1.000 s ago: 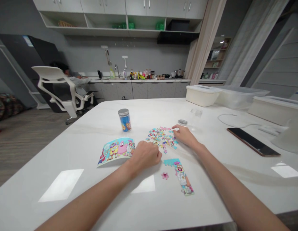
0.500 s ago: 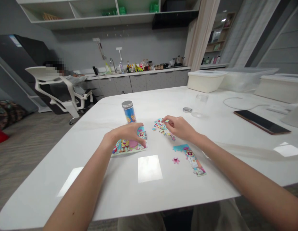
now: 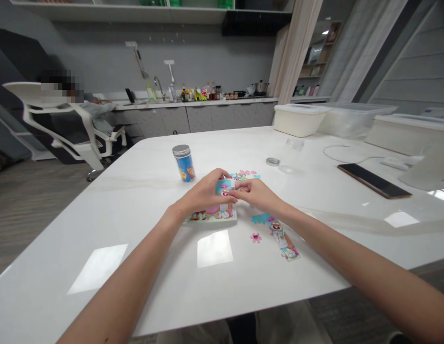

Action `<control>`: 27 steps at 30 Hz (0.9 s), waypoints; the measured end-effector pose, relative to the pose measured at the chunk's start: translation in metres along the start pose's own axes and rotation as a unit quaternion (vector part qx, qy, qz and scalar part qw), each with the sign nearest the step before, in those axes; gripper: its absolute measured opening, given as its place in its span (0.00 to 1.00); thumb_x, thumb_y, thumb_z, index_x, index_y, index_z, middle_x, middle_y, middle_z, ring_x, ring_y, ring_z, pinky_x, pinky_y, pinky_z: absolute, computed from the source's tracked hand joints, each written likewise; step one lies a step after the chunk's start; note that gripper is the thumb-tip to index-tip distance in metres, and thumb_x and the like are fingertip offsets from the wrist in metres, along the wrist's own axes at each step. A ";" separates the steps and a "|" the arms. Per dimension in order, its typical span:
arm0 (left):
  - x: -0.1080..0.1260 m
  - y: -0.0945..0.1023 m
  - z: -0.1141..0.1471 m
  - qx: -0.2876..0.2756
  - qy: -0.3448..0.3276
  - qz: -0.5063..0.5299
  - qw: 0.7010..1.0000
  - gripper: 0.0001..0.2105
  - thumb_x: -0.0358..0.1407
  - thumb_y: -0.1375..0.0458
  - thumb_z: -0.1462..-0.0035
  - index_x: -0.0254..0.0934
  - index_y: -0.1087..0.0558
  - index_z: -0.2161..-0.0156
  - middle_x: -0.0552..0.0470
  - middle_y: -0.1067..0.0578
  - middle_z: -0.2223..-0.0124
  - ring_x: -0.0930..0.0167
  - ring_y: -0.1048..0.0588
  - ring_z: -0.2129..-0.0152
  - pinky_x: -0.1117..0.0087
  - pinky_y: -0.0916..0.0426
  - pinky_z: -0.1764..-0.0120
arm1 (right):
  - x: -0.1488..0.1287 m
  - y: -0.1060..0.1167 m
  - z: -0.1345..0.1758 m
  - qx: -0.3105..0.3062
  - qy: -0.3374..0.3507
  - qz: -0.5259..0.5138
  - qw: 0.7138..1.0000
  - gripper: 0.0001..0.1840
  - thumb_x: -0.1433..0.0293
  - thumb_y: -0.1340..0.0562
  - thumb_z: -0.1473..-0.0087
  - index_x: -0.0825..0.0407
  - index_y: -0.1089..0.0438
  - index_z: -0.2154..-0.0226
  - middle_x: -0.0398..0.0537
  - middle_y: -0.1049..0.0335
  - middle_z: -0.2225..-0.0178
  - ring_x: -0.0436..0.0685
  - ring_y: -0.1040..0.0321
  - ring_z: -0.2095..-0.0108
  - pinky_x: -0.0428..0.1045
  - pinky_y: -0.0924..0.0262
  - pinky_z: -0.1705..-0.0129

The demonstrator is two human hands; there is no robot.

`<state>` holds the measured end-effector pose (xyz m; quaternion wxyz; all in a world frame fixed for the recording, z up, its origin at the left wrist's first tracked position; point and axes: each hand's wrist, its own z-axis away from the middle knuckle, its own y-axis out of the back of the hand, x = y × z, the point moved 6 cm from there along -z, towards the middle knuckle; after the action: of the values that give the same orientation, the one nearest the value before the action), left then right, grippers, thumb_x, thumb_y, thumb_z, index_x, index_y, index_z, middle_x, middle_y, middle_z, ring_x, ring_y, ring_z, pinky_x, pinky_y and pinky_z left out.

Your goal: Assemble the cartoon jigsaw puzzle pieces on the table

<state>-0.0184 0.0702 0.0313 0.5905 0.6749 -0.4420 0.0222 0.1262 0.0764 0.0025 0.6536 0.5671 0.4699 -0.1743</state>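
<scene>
My left hand (image 3: 209, 195) grips a colourful cartoon picture card (image 3: 218, 216), thumb across its front and fingers at its upper edge. Close against the card's right side, my right hand (image 3: 257, 195) is closed in a pinch. Whatever lies between its fingertips is too small to make out. Behind the hands lies a pile of small jigsaw pieces (image 3: 246, 175), partly hidden by them. A joined strip of jigsaw pieces (image 3: 282, 239) rests below my right wrist, with a single pink jigsaw piece (image 3: 256, 238) to its left.
A silver-lidded jar with blue print (image 3: 184, 164) stands behind my left hand. Further right are a loose silver lid (image 3: 272, 161), a clear jar (image 3: 292, 155), a phone (image 3: 373, 180), a cable and plastic boxes (image 3: 300, 120). Another person sits in a white chair (image 3: 60, 119).
My right hand has come from the pile of pieces to the card's right side. My left hand has shifted the card right, towards it. The camera view has turned slightly.
</scene>
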 end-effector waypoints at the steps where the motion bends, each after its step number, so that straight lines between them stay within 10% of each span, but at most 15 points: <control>1: -0.004 0.004 0.001 -0.017 0.004 0.017 1.000 0.19 0.45 0.38 0.48 0.37 0.32 0.55 0.48 0.26 0.56 0.65 0.28 0.59 0.64 0.33 0.56 | 0.000 0.002 0.000 0.012 0.005 0.007 1.000 0.17 0.57 0.38 0.45 0.54 0.29 0.74 0.32 0.54 0.86 0.45 0.59 0.83 0.46 0.64 0.78; 7: -0.057 0.017 0.023 -0.147 0.157 0.216 0.952 0.18 0.44 0.32 0.56 0.36 0.34 0.71 0.55 0.26 0.69 0.70 0.26 0.70 0.70 0.34 0.68 | 0.005 0.008 -0.001 0.069 0.002 0.059 0.996 0.13 0.61 0.36 0.48 0.53 0.32 0.76 0.33 0.52 0.87 0.46 0.54 0.83 0.46 0.59 0.77; 14: -0.061 0.007 0.040 -0.212 0.216 0.321 0.897 0.18 0.40 0.30 0.60 0.37 0.36 0.73 0.56 0.25 0.70 0.70 0.24 0.73 0.69 0.30 0.68 | 0.008 -0.001 -0.001 0.044 -0.019 0.089 0.995 0.14 0.62 0.37 0.48 0.51 0.36 0.79 0.35 0.50 0.86 0.47 0.52 0.82 0.46 0.57 0.76; 27: -0.067 0.014 0.037 -0.215 0.175 0.229 0.933 0.23 0.44 0.35 0.56 0.40 0.49 0.76 0.61 0.46 0.77 0.77 0.42 0.81 0.73 0.46 0.77 | -0.006 -0.015 0.010 -0.006 0.014 0.158 0.987 0.15 0.65 0.37 0.45 0.51 0.38 0.79 0.39 0.41 0.83 0.48 0.47 0.80 0.46 0.54 0.75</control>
<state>-0.0863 0.0790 -0.0054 0.7686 0.3973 -0.4684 0.1790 0.1158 0.0612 -0.0018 0.6697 0.6327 0.3843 -0.0585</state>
